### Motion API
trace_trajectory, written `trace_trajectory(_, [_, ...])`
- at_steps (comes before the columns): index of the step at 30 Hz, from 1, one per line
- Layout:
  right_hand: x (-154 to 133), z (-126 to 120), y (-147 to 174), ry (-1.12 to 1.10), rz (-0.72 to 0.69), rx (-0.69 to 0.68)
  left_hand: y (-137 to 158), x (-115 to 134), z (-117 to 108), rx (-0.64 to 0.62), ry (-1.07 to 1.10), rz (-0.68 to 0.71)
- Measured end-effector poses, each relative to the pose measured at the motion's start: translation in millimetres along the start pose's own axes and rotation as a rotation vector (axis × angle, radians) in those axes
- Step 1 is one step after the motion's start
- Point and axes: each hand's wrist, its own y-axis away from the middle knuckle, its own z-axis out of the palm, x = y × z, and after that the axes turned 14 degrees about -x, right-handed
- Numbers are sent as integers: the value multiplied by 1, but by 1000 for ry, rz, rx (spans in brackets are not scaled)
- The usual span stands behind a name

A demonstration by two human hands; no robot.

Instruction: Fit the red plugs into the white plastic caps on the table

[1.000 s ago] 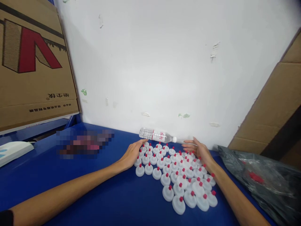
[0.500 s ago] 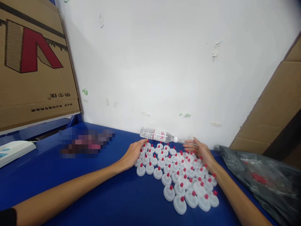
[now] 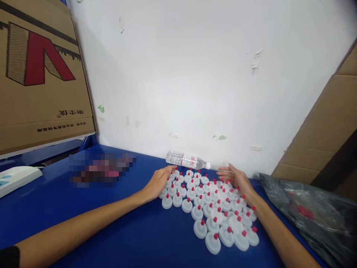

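Observation:
Several white round caps with small red tips [image 3: 197,213] stand in a spread cluster on the blue table, a few of them overlapping at the right. My left hand [image 3: 158,182] rests along the cluster's left edge, fingers stretched out and touching or very near the outer caps. On the far right side, my right hand [image 3: 239,180] curves around the caps with its fingers apart, holding nothing. Behind the cluster a clear plastic bottle [image 3: 174,158] with a white and red label lies on its side, its white cap pointing toward my right hand.
A white wall [image 3: 178,74] rises behind the blue table [image 3: 134,238]. At the right lies a dark plastic bag [image 3: 295,193] with clear wrap and something red. Cardboard [image 3: 320,123] leans above it. A big printed box [image 3: 55,100], a white power strip [image 3: 19,178] and a blurred patch [image 3: 103,169] are left.

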Motion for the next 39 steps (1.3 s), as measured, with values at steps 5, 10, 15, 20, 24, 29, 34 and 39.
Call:
trace_trajectory(5, [2, -1, -1, 5, -5, -1, 0, 1, 0, 2, 4, 12])
trace_trajectory(10, [1, 1, 0, 14, -11, -4, 1, 2, -1, 11, -1, 47])
trace_trajectory(15, [-2, 3, 2, 26, -10, -3, 1, 2, -1, 11, -24, 64])
trace_trajectory(20, [-3, 4, 3, 38, -12, 2, 1, 2, -1, 11, -27, 67])
trace_trajectory(24, [-4, 5, 4, 44, -5, 8, 1, 2, -1, 14, -6, 57])
trace_trajectory(29, [-5, 6, 4, 40, -3, 8, 1, 2, -1, 7, -14, 55])
trace_trajectory(34, [-6, 7, 4, 43, -8, 13, 2, 3, -1, 6, -24, 57])
trace_trajectory(39, [-8, 9, 5, 50, -13, 18, 3, 5, -1, -2, -34, 54])
